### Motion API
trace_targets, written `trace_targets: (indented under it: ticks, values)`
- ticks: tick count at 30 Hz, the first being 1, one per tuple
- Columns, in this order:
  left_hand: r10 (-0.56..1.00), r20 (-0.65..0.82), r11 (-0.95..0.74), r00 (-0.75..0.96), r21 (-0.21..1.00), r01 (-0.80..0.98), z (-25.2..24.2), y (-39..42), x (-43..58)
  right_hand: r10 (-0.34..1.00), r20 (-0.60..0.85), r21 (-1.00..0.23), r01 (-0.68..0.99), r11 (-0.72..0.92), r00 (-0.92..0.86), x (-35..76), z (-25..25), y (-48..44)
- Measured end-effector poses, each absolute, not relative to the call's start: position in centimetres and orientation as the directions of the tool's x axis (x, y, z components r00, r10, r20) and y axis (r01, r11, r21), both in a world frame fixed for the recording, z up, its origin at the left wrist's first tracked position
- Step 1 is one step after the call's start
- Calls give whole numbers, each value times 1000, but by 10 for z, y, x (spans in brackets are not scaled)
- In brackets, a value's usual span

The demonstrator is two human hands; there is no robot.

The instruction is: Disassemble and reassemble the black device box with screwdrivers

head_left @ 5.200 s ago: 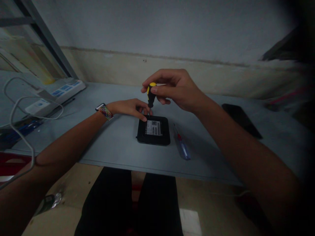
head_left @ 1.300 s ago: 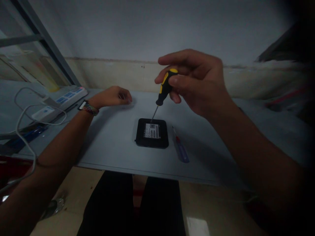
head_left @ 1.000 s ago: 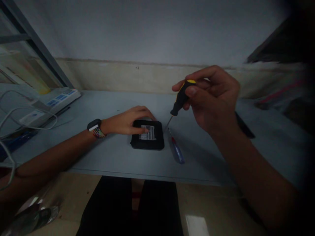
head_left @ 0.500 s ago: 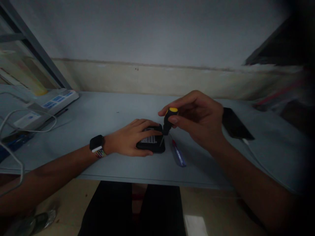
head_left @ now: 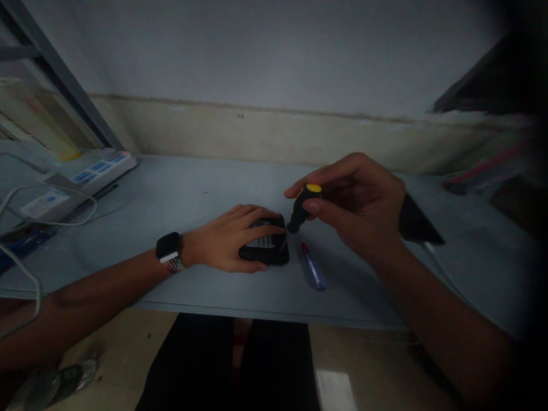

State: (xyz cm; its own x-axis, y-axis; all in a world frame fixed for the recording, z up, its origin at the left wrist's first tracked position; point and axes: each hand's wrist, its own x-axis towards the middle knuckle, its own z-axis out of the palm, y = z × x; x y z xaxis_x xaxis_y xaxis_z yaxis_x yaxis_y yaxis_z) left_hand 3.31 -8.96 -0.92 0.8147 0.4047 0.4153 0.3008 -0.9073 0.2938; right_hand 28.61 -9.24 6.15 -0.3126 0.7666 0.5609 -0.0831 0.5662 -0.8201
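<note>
A small black rectangular device point(head_left: 278, 257) with a printed label lies on the table. My left hand point(head_left: 231, 237) lies over it and grips it, the thumb along the near edge and the fingers reaching across the top. Pinched between thumb and fingers of my right hand point(head_left: 363, 205) is a screwdriver point(head_left: 299, 211) with a short black handle and a yellow end cap. It tilts down to the left, its thin shaft pointing at the device's right end; whether the tip touches is hard to see. Just right of the device lies another screwdriver point(head_left: 314, 271) with a clear blue handle and red collar.
A phone point(head_left: 422, 222) with a white cable plugged in lies behind my right wrist. At the left, a white power strip point(head_left: 103, 168) and a looping white cable point(head_left: 38, 297) take up the table point(head_left: 171, 182). A plastic bottle point(head_left: 72, 379) lies on the floor.
My right hand has shifted a little to the right with the screwdriver, whose handle leans over more. My left hand and the device have stayed nearly in place.
</note>
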Motion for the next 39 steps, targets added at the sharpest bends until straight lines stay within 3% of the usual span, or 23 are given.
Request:
trace_targets:
  ticks: [11,19,29,39]
  values:
    - [392,420,-917,819,252,309,-9,-89,34,735,620,-773,-55,632,-276,288,62,-92]
    - [377,447,-923,811,249,292,-12,-88,34,717,602,-780,-66,622,-351,287,57,-92]
    - [344,464,-937,816,222,269,-10,-87,35,535,752,-615,-117,780,-385,284,61,-94]
    - [353,453,-935,819,210,287,-11,-87,35,514,725,-613,-89,785,-458,288,69,-92]
